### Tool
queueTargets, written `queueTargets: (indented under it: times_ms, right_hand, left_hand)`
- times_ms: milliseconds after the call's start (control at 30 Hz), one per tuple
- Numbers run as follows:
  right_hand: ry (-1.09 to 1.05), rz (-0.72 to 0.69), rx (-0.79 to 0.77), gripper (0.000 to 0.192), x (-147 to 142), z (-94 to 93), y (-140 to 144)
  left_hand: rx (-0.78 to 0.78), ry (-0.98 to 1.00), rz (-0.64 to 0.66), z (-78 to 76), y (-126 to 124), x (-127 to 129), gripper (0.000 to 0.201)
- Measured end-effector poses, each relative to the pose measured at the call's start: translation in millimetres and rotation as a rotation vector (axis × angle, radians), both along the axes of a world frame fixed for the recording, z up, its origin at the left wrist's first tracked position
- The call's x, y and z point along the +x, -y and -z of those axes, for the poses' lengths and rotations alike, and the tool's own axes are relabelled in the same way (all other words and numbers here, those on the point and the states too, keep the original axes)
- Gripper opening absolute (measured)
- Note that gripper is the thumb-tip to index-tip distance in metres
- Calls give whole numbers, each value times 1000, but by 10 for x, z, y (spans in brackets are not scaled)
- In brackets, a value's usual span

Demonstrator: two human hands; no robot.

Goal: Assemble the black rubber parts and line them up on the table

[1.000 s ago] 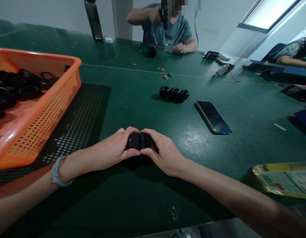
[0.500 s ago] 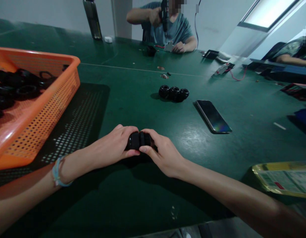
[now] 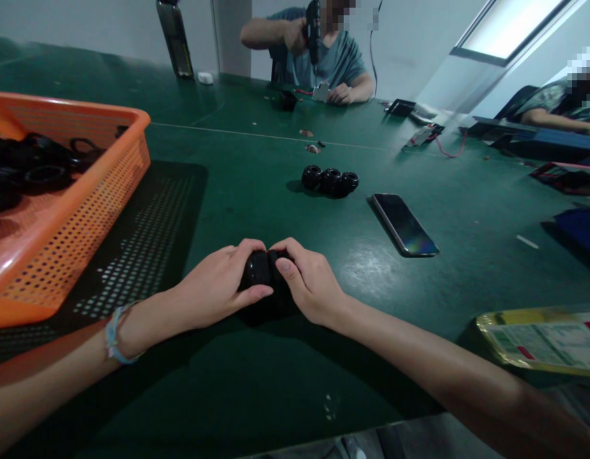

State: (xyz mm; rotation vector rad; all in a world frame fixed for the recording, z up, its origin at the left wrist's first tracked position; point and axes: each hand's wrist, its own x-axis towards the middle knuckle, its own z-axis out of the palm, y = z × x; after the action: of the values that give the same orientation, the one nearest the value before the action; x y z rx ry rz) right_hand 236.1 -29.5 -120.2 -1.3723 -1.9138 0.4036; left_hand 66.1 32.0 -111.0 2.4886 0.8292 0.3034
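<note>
A black plastic cable gland (image 3: 259, 269) lies crosswise between my two hands, just above the green table. Thumb and fingers of my left hand (image 3: 222, 275) wrap round its left, domed end. My right hand (image 3: 318, 282) is closed on the right end, thumb pressed near the front of the ring. My fingers cover much of the part, and its underside is in shadow. Farther out sits a short row of three glossy black round pieces (image 3: 330, 182) with holes in their ends.
An orange perforated basket (image 3: 79, 239) holding several black parts (image 3: 41, 162) stands at left. A phone (image 3: 404, 224) lies right of centre, a gold-edged package (image 3: 543, 341) at near right. Across the table (image 3: 257, 153), a co-worker (image 3: 318, 57) holds a power drill (image 3: 313, 32); another person sits far right.
My right hand has turned on the cable gland: its thumb now sits higher and its knuckles have rolled over. The left hand keeps its grip. The whole view has shifted slightly.
</note>
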Motion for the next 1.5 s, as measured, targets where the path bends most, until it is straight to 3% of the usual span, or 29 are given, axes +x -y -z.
queueTargets:
  times_ms: [167,300,400,767,1167,1500]
  right_hand:
    - [92,128,226,33,-39,19,-19]
    - [169,180,418,25,-64,32,-46]
    - [157,199,427,20,-93,37,-55]
    - [-29,299,129,30,-309,56,-276]
    - [-201,342,8,21,-367,45,-295]
    - [-414,378,-131,22,-405,37,-278]
  left_hand:
    - [-368,286,-72,11,66,19,45]
    - [-678,389,-199,48,132,100,52]
    - [-739,415,-303,61,178,163,55]
    - [-141,259,-508,7,38,190,48]
    - [21,179,-443,-16,23,165,46]
    - [263,97,-325,-29,1,119,54]
